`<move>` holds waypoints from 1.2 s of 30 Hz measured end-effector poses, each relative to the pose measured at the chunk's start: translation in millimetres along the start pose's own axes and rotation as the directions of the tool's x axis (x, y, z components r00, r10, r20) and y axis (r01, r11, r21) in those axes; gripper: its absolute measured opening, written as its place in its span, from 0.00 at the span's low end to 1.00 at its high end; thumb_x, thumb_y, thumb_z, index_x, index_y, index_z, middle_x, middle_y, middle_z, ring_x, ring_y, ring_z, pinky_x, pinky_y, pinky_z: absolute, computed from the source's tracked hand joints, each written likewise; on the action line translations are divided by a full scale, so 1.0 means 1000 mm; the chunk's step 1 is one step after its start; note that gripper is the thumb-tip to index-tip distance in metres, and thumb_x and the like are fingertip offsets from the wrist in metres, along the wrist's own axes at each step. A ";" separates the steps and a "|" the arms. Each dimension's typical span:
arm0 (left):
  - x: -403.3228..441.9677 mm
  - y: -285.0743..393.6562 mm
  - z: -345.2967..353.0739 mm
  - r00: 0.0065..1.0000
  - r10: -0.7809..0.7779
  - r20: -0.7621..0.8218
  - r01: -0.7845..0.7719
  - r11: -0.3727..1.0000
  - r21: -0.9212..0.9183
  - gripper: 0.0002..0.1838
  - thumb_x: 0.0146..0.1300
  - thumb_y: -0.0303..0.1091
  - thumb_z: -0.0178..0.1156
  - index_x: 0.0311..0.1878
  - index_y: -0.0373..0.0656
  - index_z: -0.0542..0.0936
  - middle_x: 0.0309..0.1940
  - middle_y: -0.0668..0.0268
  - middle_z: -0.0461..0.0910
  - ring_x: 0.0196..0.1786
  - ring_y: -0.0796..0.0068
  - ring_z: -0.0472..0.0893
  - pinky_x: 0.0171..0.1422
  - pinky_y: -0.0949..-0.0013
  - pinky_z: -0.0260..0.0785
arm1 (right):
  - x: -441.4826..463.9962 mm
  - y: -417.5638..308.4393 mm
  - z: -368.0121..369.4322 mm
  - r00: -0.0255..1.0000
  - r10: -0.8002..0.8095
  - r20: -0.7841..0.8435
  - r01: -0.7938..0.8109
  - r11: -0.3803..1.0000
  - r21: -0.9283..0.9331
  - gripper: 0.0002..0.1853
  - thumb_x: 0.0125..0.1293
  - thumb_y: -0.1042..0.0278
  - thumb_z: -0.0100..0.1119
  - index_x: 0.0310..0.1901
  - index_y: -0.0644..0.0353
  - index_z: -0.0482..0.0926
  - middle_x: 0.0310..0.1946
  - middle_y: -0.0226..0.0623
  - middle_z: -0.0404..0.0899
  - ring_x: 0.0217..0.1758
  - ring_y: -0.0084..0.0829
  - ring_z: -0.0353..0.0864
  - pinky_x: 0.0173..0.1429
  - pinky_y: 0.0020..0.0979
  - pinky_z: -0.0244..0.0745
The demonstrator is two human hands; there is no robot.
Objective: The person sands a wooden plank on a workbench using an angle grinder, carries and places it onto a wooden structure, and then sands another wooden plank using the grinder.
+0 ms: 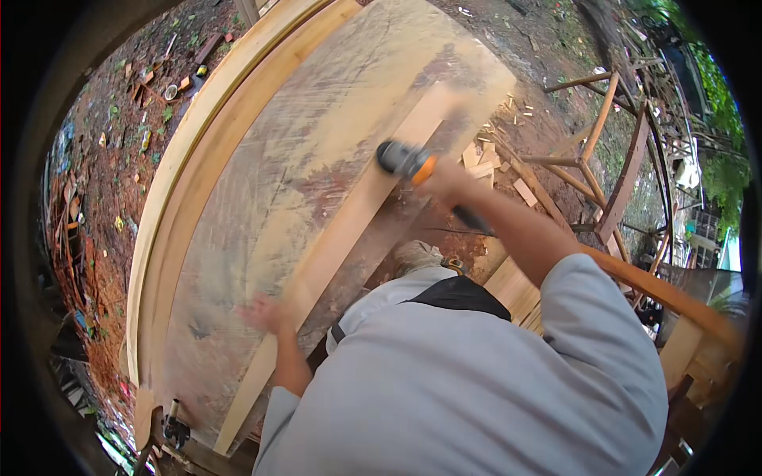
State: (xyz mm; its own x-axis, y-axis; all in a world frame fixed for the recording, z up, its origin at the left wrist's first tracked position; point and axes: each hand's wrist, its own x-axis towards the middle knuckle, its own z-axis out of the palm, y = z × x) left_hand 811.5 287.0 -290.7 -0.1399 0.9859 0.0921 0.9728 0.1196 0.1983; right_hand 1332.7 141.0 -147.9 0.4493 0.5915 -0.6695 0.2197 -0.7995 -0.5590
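Note:
My right hand (448, 181) is wrapped round a grey and orange angle grinder (406, 162). The tool's round dark head sits at the far edge of a long pale wooden plank (349, 218), and a dark part sticks out below my wrist. The plank lies lengthwise across a dust-covered work table (270, 182). Lower down, my left hand (266, 313) is at the plank's far edge, blurred, its fingers appearing stretched out toward the table. Whether it presses on the wood cannot be made out.
Curved wooden strips (190, 159) run along the table's far left edge. A small dark tool (175, 428) is at the lower left corner. Wood offcuts (480, 163) lie on the ground at right, near a wooden frame (595, 151). More boards (516, 289) are beside my body.

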 end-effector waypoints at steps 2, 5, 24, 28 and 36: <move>-0.012 0.055 0.007 0.997 -0.015 0.079 0.006 0.993 0.119 0.34 0.80 0.59 0.47 0.58 0.34 0.85 0.81 0.48 0.58 0.84 0.47 0.54 0.85 0.43 0.48 | -0.013 0.006 0.024 0.996 -0.090 0.018 0.092 0.991 -0.094 0.24 0.46 0.55 0.80 0.45 0.58 0.87 0.37 0.44 0.88 0.41 0.39 0.89 0.48 0.39 0.82; -0.013 0.090 -0.009 0.982 -0.070 0.173 0.042 0.987 0.156 0.37 0.79 0.63 0.45 0.59 0.35 0.86 0.83 0.51 0.55 0.85 0.48 0.51 0.85 0.40 0.46 | -0.015 0.016 0.012 0.999 0.006 -0.049 -0.010 0.998 -0.070 0.25 0.47 0.53 0.78 0.45 0.58 0.87 0.38 0.46 0.89 0.43 0.42 0.89 0.50 0.41 0.82; -0.014 0.099 -0.010 0.972 -0.151 0.180 0.108 0.967 0.231 0.38 0.77 0.65 0.45 0.55 0.36 0.89 0.84 0.58 0.53 0.84 0.47 0.52 0.83 0.41 0.51 | 0.030 0.033 -0.080 0.999 -0.027 -0.041 0.024 0.996 -0.088 0.21 0.50 0.60 0.75 0.46 0.57 0.87 0.37 0.39 0.88 0.39 0.35 0.86 0.50 0.36 0.80; -0.014 0.079 0.002 0.988 -0.072 0.136 0.042 0.977 0.211 0.37 0.77 0.63 0.48 0.52 0.35 0.89 0.83 0.56 0.56 0.84 0.47 0.54 0.83 0.42 0.52 | 0.065 0.067 -0.111 0.991 -0.109 -0.082 0.086 0.966 -0.245 0.21 0.50 0.62 0.76 0.47 0.56 0.88 0.35 0.38 0.87 0.35 0.34 0.85 0.47 0.35 0.80; -0.016 0.085 0.006 0.996 -0.070 0.048 0.055 0.964 0.260 0.30 0.76 0.61 0.51 0.49 0.46 0.91 0.81 0.56 0.59 0.82 0.49 0.58 0.82 0.42 0.54 | 0.074 0.056 -0.138 0.969 0.206 -0.138 -0.197 0.977 0.078 0.19 0.52 0.61 0.74 0.47 0.53 0.90 0.38 0.30 0.88 0.42 0.27 0.85 0.48 0.32 0.79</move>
State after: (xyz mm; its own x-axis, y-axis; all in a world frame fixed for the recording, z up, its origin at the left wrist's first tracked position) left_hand 897.5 282.5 -281.3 -0.1989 0.9795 0.0309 0.9780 0.2004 -0.0572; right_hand 1497.8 125.9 -160.9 0.6000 0.3937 -0.6964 0.0584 -0.8897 -0.4527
